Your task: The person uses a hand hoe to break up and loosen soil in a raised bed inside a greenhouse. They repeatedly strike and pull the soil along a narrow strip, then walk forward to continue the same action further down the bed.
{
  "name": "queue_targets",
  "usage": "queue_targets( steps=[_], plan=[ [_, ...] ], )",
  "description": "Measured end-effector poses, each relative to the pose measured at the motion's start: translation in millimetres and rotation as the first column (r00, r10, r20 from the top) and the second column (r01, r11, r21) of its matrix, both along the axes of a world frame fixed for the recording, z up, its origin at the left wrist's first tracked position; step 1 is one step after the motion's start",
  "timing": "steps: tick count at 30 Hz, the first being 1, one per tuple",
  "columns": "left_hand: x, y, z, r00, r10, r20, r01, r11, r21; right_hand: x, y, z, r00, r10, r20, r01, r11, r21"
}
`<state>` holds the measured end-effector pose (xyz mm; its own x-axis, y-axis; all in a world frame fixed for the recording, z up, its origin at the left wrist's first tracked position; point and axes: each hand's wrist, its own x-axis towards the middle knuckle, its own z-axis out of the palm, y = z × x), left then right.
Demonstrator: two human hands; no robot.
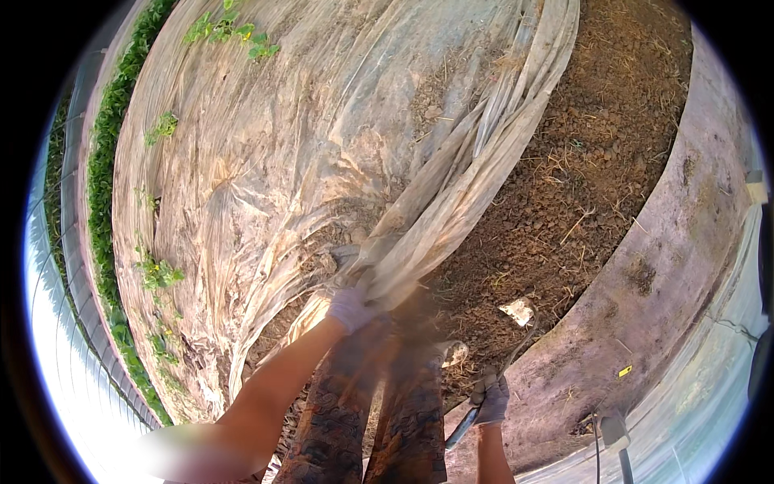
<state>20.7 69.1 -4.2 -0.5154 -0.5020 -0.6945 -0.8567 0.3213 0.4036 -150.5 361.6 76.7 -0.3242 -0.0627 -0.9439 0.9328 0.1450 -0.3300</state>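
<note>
My left hand (351, 310), in a pale glove, is closed on the bunched edge of a translucent plastic mulch film (417, 260) in front of my legs. Folds of the film run from that hand up toward the top of the view. Lower right, my gloved right hand (493, 400) grips a hand tool with a blue handle (461, 429) and a thin, curved metal neck (525, 343). A bright, pale patch (518, 311) shows by the neck's end; whether it is the tool's blade or something on the soil, I cannot tell.
Bare, crumbly soil (580, 181) with straw lies right of the film. Beyond it runs a greyish ground cover (671, 242) with a small yellow tag (625, 371). Small vine plants (158, 273) and a dense green row (109, 157) grow at left. My patterned trousers (338, 411) show below.
</note>
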Motion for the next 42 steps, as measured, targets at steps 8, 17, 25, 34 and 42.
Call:
queue_targets(
  steps=[8,17,25,34,42],
  plan=[
    [4,1,-15,0.947,-0.194,0.257,0.258,0.936,-0.24,-1,-10,23,1.0,0.029,0.01,-0.028,0.995,-0.099],
    [-12,67,43,0.998,0.024,-0.059,0.014,0.822,0.57,39,-49,31,0.994,0.052,-0.094,-0.081,0.938,-0.337],
    [-10,69,86,0.98,0.182,-0.08,-0.057,0.642,0.765,10,-151,-20,0.935,0.342,-0.092,-0.338,0.784,-0.521],
    [48,17,98,0.919,0.389,0.062,-0.369,0.793,0.485,-5,-148,-60,0.783,0.603,-0.154,-0.527,0.774,0.35],
    [165,10,51,0.952,0.268,0.15,-0.307,0.827,0.47,-35,-102,-31,0.627,0.714,-0.313,-0.324,0.603,0.729]
  ],
)
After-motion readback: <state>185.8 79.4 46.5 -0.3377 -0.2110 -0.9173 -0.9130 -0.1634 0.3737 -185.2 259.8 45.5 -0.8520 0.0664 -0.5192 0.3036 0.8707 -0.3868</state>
